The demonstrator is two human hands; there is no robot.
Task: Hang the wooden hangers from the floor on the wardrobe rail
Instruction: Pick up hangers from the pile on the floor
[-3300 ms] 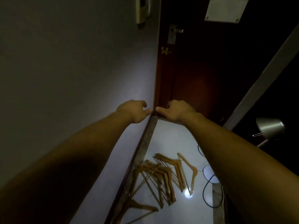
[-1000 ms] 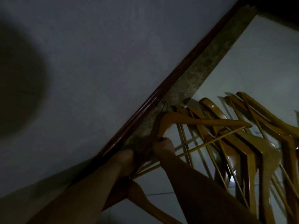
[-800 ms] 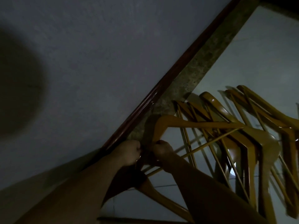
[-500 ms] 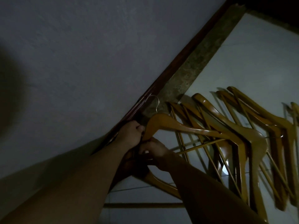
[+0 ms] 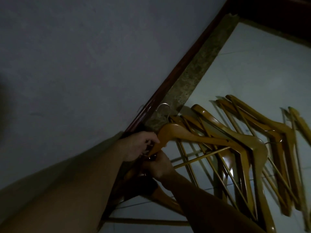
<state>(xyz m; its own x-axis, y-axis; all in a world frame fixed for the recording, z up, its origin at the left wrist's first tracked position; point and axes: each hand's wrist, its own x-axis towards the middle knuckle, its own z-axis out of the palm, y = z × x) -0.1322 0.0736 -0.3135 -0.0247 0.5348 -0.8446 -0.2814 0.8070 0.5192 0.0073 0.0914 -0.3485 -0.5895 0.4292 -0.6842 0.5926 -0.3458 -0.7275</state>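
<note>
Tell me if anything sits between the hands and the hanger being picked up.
Nothing visible does. The left hand and right hand are both closed on one end of the top hanger. It overlaps the other hangers on the floor.

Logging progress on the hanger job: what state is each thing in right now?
Left hand: closed on the raised hanger's end.
Right hand: closed on hangers below.
Raised light-brown wooden hanger: lifted, metal hook pointing up.
Pile of brown wooden hangers: lying overlapped on the white tiled floor.
</note>
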